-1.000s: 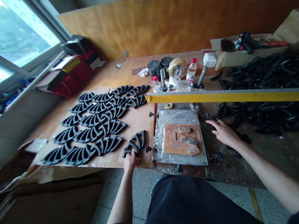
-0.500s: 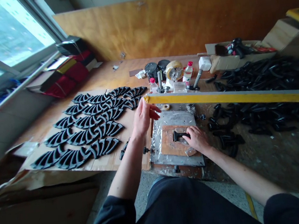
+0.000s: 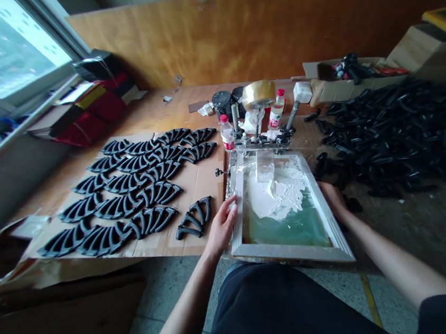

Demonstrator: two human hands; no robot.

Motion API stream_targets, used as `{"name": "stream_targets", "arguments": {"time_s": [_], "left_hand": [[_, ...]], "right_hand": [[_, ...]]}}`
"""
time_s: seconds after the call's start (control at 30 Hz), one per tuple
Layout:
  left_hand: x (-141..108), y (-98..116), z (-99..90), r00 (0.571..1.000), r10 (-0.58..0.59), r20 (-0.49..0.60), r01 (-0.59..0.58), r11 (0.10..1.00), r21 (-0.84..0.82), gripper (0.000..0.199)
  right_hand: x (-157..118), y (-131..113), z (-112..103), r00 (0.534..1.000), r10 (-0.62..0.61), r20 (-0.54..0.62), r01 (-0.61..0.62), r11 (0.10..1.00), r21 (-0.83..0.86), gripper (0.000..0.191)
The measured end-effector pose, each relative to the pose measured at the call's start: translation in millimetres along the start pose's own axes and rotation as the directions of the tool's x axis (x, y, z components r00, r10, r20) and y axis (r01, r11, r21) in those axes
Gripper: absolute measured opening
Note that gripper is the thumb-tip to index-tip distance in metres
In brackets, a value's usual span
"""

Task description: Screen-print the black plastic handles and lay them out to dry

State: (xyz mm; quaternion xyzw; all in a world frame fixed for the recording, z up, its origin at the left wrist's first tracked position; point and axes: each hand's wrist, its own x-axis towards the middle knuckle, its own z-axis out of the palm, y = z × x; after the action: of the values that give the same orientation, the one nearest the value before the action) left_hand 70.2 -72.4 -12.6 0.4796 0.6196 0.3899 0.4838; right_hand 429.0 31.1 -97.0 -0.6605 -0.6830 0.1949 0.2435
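Observation:
A silver-framed printing screen (image 3: 291, 250) lies lowered over the work plate, its green mesh (image 3: 285, 229) partly covered with white ink (image 3: 262, 202). A pale block-like squeegee (image 3: 265, 166) rests on the screen's far end in the ink. Beside the left rail is my left hand (image 3: 222, 226), thumb and fingers apart, close against the frame's edge. My right hand (image 3: 333, 198) is at the frame's right side, next to the loose black parts; the frame hides its fingers. The black handle-like part on the plate is hidden under the screen.
Rows of curved black parts (image 3: 146, 193) lie on cardboard at left, with a few nearer (image 3: 194, 218). A heap of black parts (image 3: 399, 138) covers the right side. Clamps (image 3: 264, 140), bottles (image 3: 227, 133), a tape roll (image 3: 258, 95) and dark jars (image 3: 222, 103) stand behind the screen.
The screen has swung down from its raised position to lie flat. My left hand has come down to its left side; my right hand has left the black part and moved right.

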Motion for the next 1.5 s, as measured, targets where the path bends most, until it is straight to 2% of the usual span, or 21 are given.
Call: {"name": "stream_targets", "arguments": {"time_s": [0.07, 0.1, 0.17, 0.2, 0.27, 0.33, 0.43, 0.5, 0.6, 0.67, 0.7, 0.83, 0.9, 0.97, 1.0, 1.1, 1.17, 1.27, 1.33, 1.4, 1.5], "left_hand": [[5, -22, 4.7, 0.999, -0.054, 0.001, 0.054, 0.994, 0.099, 0.062], [8, -31, 6.7, 0.997, -0.078, 0.001, 0.077, 0.983, 0.165, 0.063], [16, -44, 9.4, 0.994, -0.108, 0.005, 0.101, 0.948, 0.301, 0.062], [20, -48, 10.3, 0.993, -0.117, 0.004, 0.108, 0.93, 0.352, 0.061], [24, -54, 11.3, 0.991, -0.131, -0.007, 0.123, 0.909, 0.399, 0.06], [27, -57, 11.9, 0.99, -0.142, -0.02, 0.138, 0.909, 0.393, 0.059], [27, -58, 12.6, 0.987, -0.158, -0.031, 0.159, 0.927, 0.34, 0.058], [26, -58, 12.9, 0.983, -0.176, -0.049, 0.182, 0.939, 0.292, 0.057], [25, -57, 12.9, 0.979, -0.19, -0.068, 0.201, 0.947, 0.249, 0.055], [25, -56, 12.4, 0.98, -0.185, -0.066, 0.196, 0.947, 0.253, 0.054], [25, -55, 12.1, 0.982, -0.18, -0.063, 0.19, 0.947, 0.26, 0.054], [24, -53, 10.9, 0.985, -0.164, -0.044, 0.17, 0.945, 0.28, 0.056], [23, -51, 10.7, 0.987, -0.159, -0.035, 0.163, 0.95, 0.267, 0.058], [22, -49, 10.5, 0.986, -0.161, -0.033, 0.165, 0.957, 0.238, 0.059], [21, -47, 10.2, 0.985, -0.167, -0.031, 0.17, 0.961, 0.219, 0.06], [20, -36, 6.6, 0.984, -0.175, 0.015, 0.171, 0.974, 0.151, 0.065], [18, -24, 1.4, 0.986, -0.157, 0.057, 0.151, 0.984, 0.093, 0.07], [15, 7, -7.3, 0.991, -0.103, 0.079, 0.106, 0.994, -0.031, 0.071], [14, 32, -10.7, 0.996, -0.063, 0.066, 0.071, 0.99, -0.12, 0.064], [18, 59, -10.9, 1.0, -0.005, 0.024, 0.009, 0.98, -0.198, 0.06], [33, 95, -5.8, 0.983, 0.162, -0.086, -0.179, 0.945, -0.274, 0.053]], "right_hand": [[17, -6, -9, 0.993, 0.021, -0.114, -0.02, 1.0, 0.003, 0.032], [25, -17, -10, 0.983, -0.033, -0.18, 0.034, 0.999, 0.003, 0.036], [40, -55, -7, 0.939, -0.226, -0.26, 0.228, 0.973, -0.022, 0.054], [46, -77, -4, 0.911, -0.333, -0.244, 0.331, 0.942, -0.051, 0.062], [53, -119, 5, 0.885, -0.451, -0.113, 0.44, 0.891, -0.112, 0.06], [51, -148, 15, 0.89, -0.449, 0.074, 0.455, 0.877, -0.153, 0.042], [30, -157, 25, 0.85, -0.446, 0.281, 0.502, 0.848, -0.172, 0.013], [9, -146, 24, 0.75, -0.56, 0.351, 0.627, 0.772, -0.108, 0.014], [-11, -130, 12, 0.543, -0.724, 0.425, 0.781, 0.622, 0.063, 0.029], [-12, -126, 4, 0.475, -0.742, 0.473, 0.796, 0.592, 0.128, 0.032], [-10, -126, 2, 0.482, -0.73, 0.484, 0.784, 0.607, 0.134, 0.031], [-7, -129, 8, 0.623, -0.696, 0.359, 0.73, 0.681, 0.055, 0.033], [-14, -125, 14, 0.619, -0.725, 0.304, 0.753, 0.658, 0.036, 0.038], [-19, -122, 16, 0.593, -0.741, 0.315, 0.767, 0.639, 0.061, 0.036], [-19, -122, 16, 0.6, -0.731, 0.325, 0.754, 0.653, 0.073, 0.032], [2, -137, 9, 0.714, -0.643, 0.277, 0.654, 0.754, 0.065, 0.027], [28, -153, 2, 0.797, -0.572, 0.194, 0.58, 0.815, 0.021, 0.044], [71, -159, -19, 0.879, -0.47, 0.08, 0.476, 0.877, -0.072, 0.058], [94, -140, -39, 0.917, -0.397, -0.029, 0.394, 0.916, -0.072, 0.053], [109, -105, -58, 0.945, -0.281, -0.169, 0.286, 0.958, 0.004, 0.044], [106, -51, -63, 0.959, 0.0, -0.284, 0.037, 0.991, 0.125, 0.041]]}}
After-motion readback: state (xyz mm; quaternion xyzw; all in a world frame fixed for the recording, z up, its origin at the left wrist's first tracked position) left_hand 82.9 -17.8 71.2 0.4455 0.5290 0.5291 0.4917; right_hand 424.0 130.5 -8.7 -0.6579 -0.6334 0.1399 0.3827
